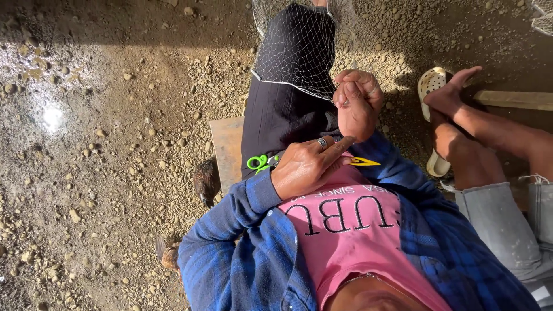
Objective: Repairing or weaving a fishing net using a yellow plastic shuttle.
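Observation:
My left hand, a ring on one finger, lies against my pink shirt with its fingers curled around green-handled scissors, whose loops stick out at its left. A yellow pointed netting needle shows just past its fingertips; which hand holds it is unclear. Just above, my right hand is a closed fist pinching the edge of a thin white fishing net. The net is draped over my black-trousered leg.
I sit on a wooden board over stony gravel ground. Two brown feathered birds stand close at my left. Another person's bare legs and feet with a white sandal are at the right, by a wooden plank.

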